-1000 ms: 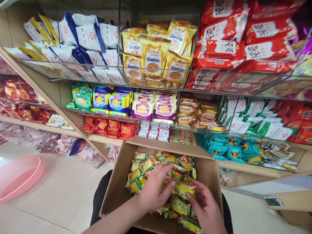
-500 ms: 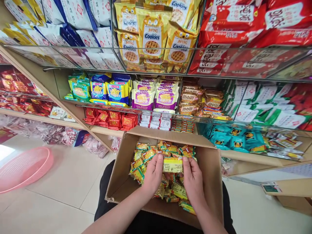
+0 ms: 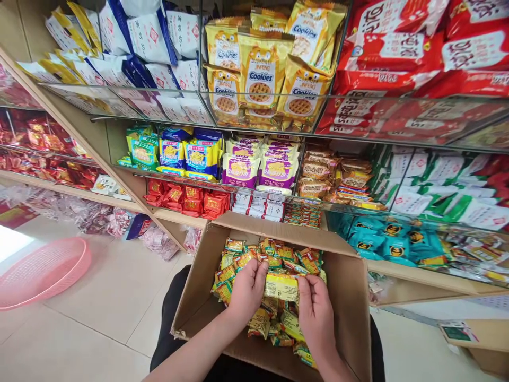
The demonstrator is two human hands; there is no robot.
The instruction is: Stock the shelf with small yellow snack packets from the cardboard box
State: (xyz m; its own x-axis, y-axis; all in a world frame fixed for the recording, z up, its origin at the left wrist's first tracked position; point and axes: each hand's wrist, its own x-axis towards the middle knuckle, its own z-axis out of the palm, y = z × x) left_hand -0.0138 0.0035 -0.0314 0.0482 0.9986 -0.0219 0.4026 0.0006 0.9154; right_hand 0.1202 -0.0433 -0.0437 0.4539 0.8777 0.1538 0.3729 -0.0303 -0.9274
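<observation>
Between my two hands is a small yellow snack packet (image 3: pixel 281 287) with printed text facing up. My left hand (image 3: pixel 249 286) pinches its left end with thumb and fingers; my right hand (image 3: pixel 316 302) grips the right end the same way. Both are above an open cardboard box (image 3: pixel 353 297) resting on my lap. Inside the box lie many similar yellow, orange and green wrapped snacks (image 3: pixel 259 321), partly covered by my hands and forearms.
Ahead stand glass-fronted shelves with yellow cookie bags (image 3: pixel 260 74), purple soda biscuit packs (image 3: pixel 240 168), red packets (image 3: pixel 193 200) and teal packets (image 3: pixel 397 246). A pink plastic basket (image 3: pixel 47 270) sits on the tiled floor at left. Another cardboard box (image 3: pixel 487 345) lies at right.
The view has tilted up slightly, so the shelves and box appear lower. Both hands keep their hold on the yellow packet, which now slants slightly down to the right.
</observation>
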